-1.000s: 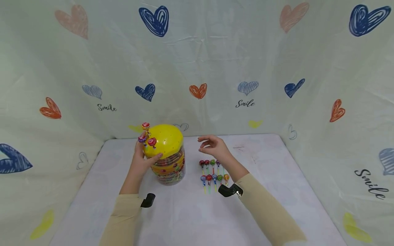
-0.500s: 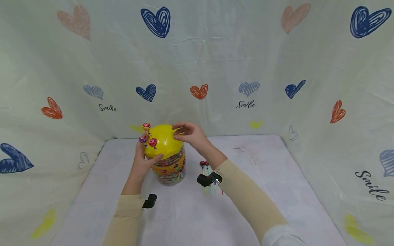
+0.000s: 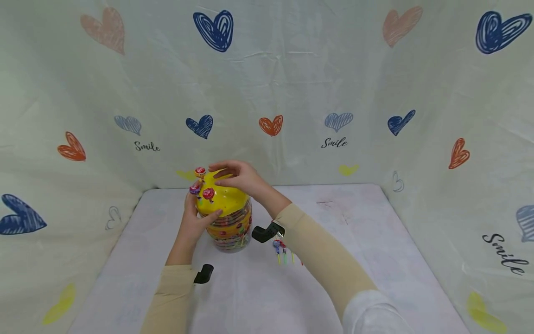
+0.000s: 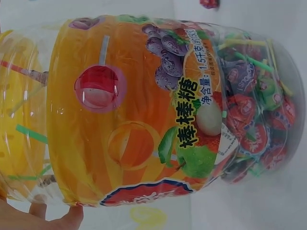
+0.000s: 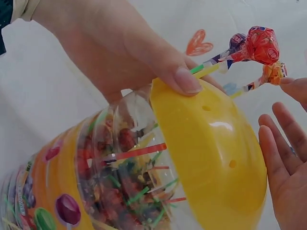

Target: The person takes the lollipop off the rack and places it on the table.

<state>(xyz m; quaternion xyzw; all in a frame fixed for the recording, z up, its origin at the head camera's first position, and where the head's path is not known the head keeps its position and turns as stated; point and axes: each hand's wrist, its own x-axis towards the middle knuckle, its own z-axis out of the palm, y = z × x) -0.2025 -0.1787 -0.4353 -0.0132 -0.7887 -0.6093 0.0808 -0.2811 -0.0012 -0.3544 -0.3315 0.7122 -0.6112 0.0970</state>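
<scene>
A clear plastic jar of lollipops (image 3: 228, 229) stands on the table, topped by a yellow domed lid (image 3: 227, 198) with small holes. Three wrapped lollipops poke out of the lid's left side: a red one (image 5: 263, 45), a purple one (image 5: 237, 42) and an orange one (image 5: 273, 73). My left hand (image 3: 194, 220) holds the jar from the left, its thumb (image 5: 187, 80) lying on the lid's edge. Over the top of the lid reaches my right hand (image 3: 239, 178), fingers loosely bent, one fingertip right at the orange lollipop in the right wrist view.
To the right of the jar, several lollipops (image 3: 277, 246) lie on the white table (image 3: 250, 297), mostly hidden under my right forearm. Through the jar's wall, many more wrapped lollipops (image 4: 254, 105) show. A heart-printed sheet (image 3: 292, 83) rises behind the table.
My right hand has moved left from above the loose lollipops to the top of the lid, near the lollipops stuck in it. The left hand keeps its hold on the jar.
</scene>
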